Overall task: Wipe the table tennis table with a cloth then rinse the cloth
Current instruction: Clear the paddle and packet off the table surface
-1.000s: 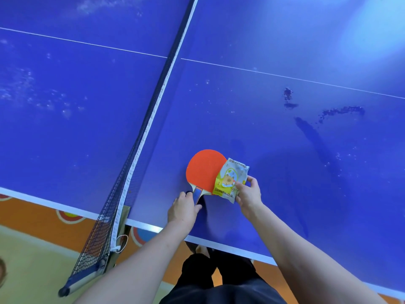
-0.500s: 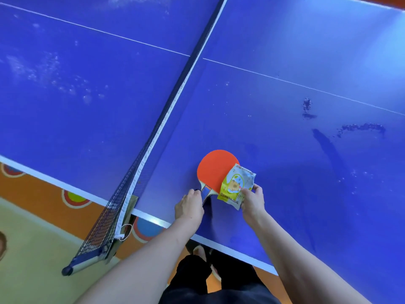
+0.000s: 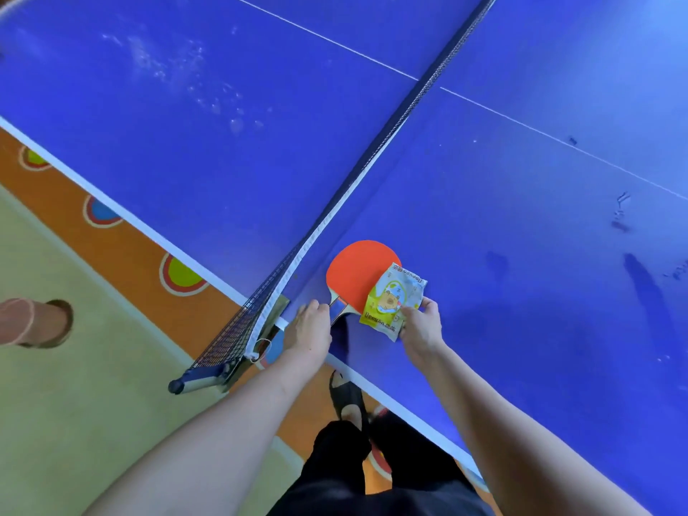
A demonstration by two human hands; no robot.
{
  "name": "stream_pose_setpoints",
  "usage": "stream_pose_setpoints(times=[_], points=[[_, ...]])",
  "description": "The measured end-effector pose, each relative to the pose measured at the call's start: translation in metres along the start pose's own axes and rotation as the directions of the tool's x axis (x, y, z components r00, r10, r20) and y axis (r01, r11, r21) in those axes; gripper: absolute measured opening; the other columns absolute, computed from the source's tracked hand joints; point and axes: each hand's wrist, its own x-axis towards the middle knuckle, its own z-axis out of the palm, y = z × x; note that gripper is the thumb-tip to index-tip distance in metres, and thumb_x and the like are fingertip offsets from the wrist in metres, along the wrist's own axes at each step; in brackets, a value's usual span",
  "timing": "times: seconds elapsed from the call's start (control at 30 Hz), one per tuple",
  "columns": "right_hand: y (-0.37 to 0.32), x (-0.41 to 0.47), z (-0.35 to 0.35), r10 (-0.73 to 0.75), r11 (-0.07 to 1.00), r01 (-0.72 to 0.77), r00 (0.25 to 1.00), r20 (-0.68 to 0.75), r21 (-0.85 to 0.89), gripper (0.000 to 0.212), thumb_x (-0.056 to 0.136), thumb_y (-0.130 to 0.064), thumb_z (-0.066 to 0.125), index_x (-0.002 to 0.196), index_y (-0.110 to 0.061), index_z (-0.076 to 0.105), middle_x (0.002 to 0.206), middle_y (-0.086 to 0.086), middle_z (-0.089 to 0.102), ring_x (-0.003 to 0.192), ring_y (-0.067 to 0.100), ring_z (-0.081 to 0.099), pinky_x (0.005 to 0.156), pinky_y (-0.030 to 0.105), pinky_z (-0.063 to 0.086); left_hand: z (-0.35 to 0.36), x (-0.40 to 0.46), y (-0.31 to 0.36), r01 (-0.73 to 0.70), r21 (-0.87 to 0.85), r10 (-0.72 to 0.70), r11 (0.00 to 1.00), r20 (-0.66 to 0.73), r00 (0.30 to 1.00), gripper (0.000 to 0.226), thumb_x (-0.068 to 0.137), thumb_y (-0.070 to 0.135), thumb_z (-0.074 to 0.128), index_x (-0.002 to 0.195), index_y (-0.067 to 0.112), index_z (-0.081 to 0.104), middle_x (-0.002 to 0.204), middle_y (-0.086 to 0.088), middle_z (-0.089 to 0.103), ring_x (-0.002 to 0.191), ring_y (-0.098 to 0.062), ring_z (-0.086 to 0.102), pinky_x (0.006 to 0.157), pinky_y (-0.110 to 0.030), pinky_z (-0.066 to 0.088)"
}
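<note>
A blue table tennis table (image 3: 521, 202) fills the view, with dark wet smears on its right half and pale dusty spots on its left half. A red paddle (image 3: 355, 275) lies near the table's front edge beside the net. My left hand (image 3: 309, 327) grips its handle. A yellow and white printed packet (image 3: 394, 301) lies partly over the paddle's blade, and my right hand (image 3: 420, 325) pinches its lower right corner. No cloth is visible.
The net (image 3: 372, 162) runs diagonally across the table to its clamp post (image 3: 231, 366) at the front edge. Orange floor matting with coloured circles (image 3: 178, 275) lies below the table. Another person's foot (image 3: 33, 322) is at the left. My own legs and foot (image 3: 348, 400) are below.
The view has swung right and closer, so the net and hands sit further right. Both hands keep their hold on the paddle and the packet, shifted slightly toward the net.
</note>
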Motion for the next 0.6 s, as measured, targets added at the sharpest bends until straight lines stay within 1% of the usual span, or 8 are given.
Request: stream_pose_setpoints(times=[0.03, 0.07, 0.17, 0.3, 0.47, 0.6], points=[[0.001, 0.000, 0.008, -0.003, 1.000, 0.003, 1.000, 0.011, -0.010, 0.027, 0.099, -0.005, 0.057, 0.120, -0.020, 0.049, 0.117, 0.015, 0.073, 0.095, 0.036, 0.078, 0.059, 0.038, 0.056, -0.002, 0.002, -0.008, 0.000, 0.013, 0.000, 1.000, -0.013, 1.000, 0.019, 0.092, 0.008, 0.061, 0.110, 0.013, 0.056, 0.116, -0.004, 0.051, 0.119, -0.026, 0.046, 0.082, -0.041, 0.048], [0.001, -0.001, 0.016, -0.005, 1.000, 0.006, 1.000, 0.021, -0.019, 0.027, 0.099, -0.005, 0.057, 0.119, -0.021, 0.050, 0.117, 0.015, 0.072, 0.095, 0.036, 0.078, 0.058, 0.037, 0.056, -0.003, 0.004, -0.016, 0.003, 0.029, -0.002, 1.000, -0.029, 1.000, 0.019, 0.092, 0.009, 0.062, 0.110, 0.014, 0.057, 0.117, -0.003, 0.051, 0.120, -0.026, 0.045, 0.085, -0.040, 0.047], [0.002, 0.000, 0.034, -0.009, 0.999, 0.011, 0.999, 0.047, -0.052, 0.026, 0.098, -0.006, 0.057, 0.116, -0.023, 0.050, 0.120, 0.015, 0.071, 0.100, 0.038, 0.076, 0.063, 0.040, 0.058, -0.004, 0.007, -0.031, 0.014, 0.065, -0.010, 0.998, -0.060, 0.998, 0.019, 0.091, 0.012, 0.063, 0.109, 0.013, 0.059, 0.117, -0.004, 0.051, 0.119, -0.027, 0.046, 0.090, -0.037, 0.045], [0.001, 0.001, 0.050, -0.010, 0.996, 0.015, 0.998, 0.061, -0.085, 0.026, 0.097, -0.007, 0.056, 0.113, -0.027, 0.052, 0.124, 0.014, 0.069, 0.102, 0.037, 0.076, 0.065, 0.040, 0.057, 0.001, 0.005, -0.041, 0.038, 0.082, -0.032, 0.996, -0.074, 0.997, 0.022, 0.091, 0.010, 0.060, 0.113, 0.012, 0.058, 0.121, -0.004, 0.050, 0.122, -0.025, 0.044, 0.088, -0.034, 0.045], [0.004, -0.001, 0.062, -0.010, 0.997, 0.016, 0.997, 0.075, -0.076, 0.024, 0.098, -0.006, 0.055, 0.110, -0.026, 0.051, 0.125, 0.016, 0.068, 0.106, 0.039, 0.074, 0.060, 0.037, 0.055, -0.004, 0.007, -0.051, 0.061, 0.081, -0.054, 0.995, -0.087, 0.995, 0.025, 0.091, 0.003, 0.060, 0.113, 0.014, 0.057, 0.124, -0.003, 0.049, 0.119, -0.025, 0.045, 0.084, -0.037, 0.049], [0.009, -0.005, 0.067, -0.001, 0.998, 0.006, 0.996, 0.089, -0.059, 0.025, 0.096, -0.008, 0.057, 0.112, -0.025, 0.050, 0.125, 0.017, 0.068, 0.101, 0.036, 0.076, 0.057, 0.035, 0.054, -0.007, 0.008, -0.058, 0.096, 0.082, -0.090, 0.992, -0.078, 0.993, 0.025, 0.095, 0.005, 0.058, 0.117, 0.015, 0.056, 0.126, -0.002, 0.050, 0.120, -0.025, 0.045, 0.081, -0.040, 0.052]])
